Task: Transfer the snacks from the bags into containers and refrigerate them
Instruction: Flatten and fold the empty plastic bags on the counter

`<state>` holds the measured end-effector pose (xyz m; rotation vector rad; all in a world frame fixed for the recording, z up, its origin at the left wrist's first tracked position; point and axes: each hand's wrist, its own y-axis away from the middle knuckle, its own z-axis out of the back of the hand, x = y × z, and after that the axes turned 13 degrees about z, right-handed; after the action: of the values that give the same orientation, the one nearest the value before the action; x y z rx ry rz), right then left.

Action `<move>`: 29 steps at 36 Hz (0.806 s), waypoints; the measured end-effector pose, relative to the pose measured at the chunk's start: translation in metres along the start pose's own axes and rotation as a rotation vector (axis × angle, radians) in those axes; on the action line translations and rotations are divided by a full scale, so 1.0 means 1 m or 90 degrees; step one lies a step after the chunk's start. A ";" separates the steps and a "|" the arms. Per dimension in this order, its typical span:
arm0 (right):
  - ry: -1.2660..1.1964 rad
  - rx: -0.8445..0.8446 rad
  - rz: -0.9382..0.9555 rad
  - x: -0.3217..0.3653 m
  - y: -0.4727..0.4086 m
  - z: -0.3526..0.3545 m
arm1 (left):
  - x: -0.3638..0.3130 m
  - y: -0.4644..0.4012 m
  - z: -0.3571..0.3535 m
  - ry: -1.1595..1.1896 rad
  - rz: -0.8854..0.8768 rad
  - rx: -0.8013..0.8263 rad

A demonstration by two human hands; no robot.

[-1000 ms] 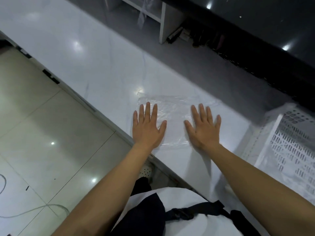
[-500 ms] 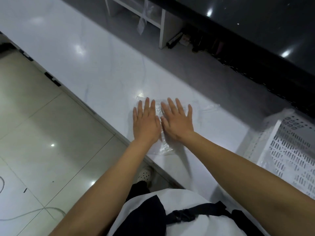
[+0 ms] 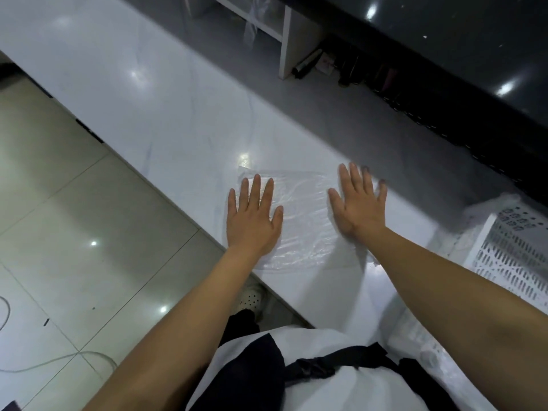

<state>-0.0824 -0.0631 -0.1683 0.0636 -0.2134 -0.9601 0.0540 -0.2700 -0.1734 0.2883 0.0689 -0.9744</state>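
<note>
Clear plastic bag (image 3: 302, 221) flat (empty, wrinkled) on white counter (image 3: 166, 114)

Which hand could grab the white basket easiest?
Probably the right hand. The white basket sits on the counter on that side, while the left hand lies flat on the far end of the clear plastic bag.

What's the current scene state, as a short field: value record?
surface: white glossy marble-look countertop
object: clear flat plastic bag, lying flat on the countertop, looks empty
left hand: palm down, fingers straight, pressing on the bag's left part
right hand: palm down, fingers straight, pressing on the bag's right part
hands: apart, bag visible between them
nearby: white perforated plastic basket at right
snacks: none in view
</note>
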 end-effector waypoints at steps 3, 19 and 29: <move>0.011 0.004 -0.004 0.001 0.000 0.000 | 0.018 0.000 0.005 -0.014 0.041 -0.005; -0.052 0.012 -0.065 0.029 0.029 0.047 | 0.033 0.004 0.038 0.137 0.070 0.019; -0.252 -0.093 -0.231 0.014 0.192 0.123 | -0.085 0.066 0.066 0.302 -0.278 0.225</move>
<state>0.0544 0.0402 -0.0172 -0.2308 -0.5075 -1.3436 0.0555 -0.1849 -0.0800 0.8540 0.4089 -1.3351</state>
